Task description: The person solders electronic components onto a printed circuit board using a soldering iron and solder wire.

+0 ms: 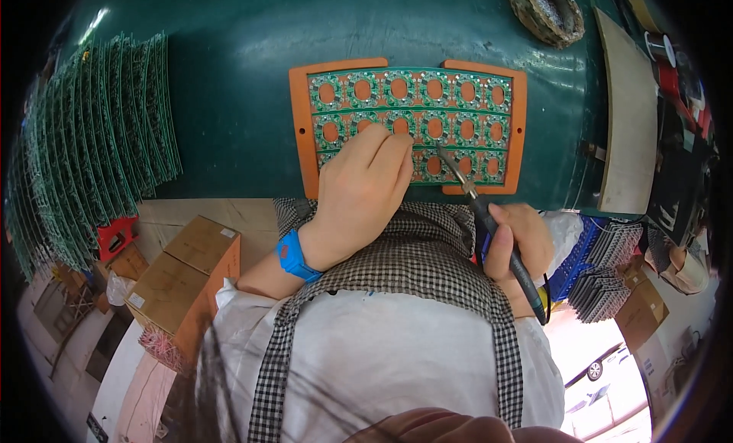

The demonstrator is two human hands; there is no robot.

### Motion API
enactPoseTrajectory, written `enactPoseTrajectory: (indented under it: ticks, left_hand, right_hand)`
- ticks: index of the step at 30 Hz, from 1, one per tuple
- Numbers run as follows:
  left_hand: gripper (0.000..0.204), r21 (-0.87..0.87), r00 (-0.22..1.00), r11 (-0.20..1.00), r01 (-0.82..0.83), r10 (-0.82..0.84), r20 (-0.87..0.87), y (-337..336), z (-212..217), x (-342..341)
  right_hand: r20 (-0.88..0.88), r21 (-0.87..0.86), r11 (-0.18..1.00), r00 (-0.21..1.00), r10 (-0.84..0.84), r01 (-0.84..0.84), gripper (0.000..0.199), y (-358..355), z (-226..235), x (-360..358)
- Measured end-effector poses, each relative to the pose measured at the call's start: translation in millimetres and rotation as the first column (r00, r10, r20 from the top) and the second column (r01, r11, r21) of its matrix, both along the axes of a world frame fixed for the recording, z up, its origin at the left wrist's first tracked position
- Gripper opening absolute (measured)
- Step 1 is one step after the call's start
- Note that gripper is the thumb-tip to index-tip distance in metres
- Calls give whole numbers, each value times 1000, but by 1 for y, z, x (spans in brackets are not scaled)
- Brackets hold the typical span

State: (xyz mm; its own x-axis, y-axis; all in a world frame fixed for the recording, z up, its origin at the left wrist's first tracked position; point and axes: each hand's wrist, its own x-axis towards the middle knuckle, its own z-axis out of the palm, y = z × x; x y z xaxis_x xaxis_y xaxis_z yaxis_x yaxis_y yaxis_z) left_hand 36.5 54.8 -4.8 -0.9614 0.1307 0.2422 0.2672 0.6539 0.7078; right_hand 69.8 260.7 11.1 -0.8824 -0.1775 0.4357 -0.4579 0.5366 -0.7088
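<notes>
A panel of green circuit boards (416, 111) with oval cut-outs, set in rows, lies in an orange holder (301, 99) at the table's near edge. My left hand (359, 179), with a blue band at the wrist, rests over the panel's left and middle part. Its thumb and forefinger are pinched together beside a board in the middle; whatever they hold is too small or hidden. In my right hand (523, 240) is a soldering iron (479, 210), gripped by its dark handle. The iron's metal tip reaches up-left to the middle row, close to my left fingertips.
Many upright green circuit panels (107, 122) stand in rows on the left of the green table (229, 122). A round, crusted bowl (548, 15) sits at the far right. Beside it lie a pale board (628, 122) and a solder spool (659, 49). Cardboard boxes (187, 267) stand below left.
</notes>
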Motion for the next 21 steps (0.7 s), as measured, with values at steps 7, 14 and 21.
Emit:
enactPoseTrajectory:
  ticks: [7,14,21]
  left_hand:
    - [14,-33,998,999,13,-11,62,3,-4,-6]
    - [13,-92,998,995,45,-42,38,3,-1,-12]
    - [13,-6,999,999,-46,46,8,-2,1,-29]
  right_hand:
    - [68,1,1000,998,-2,2,11,-7,-2,-16]
    - [77,-4,999,996,37,-37,10,-5,-1,-15]
    - [83,-27,997,994,-71,74,10,-1,1,-30]
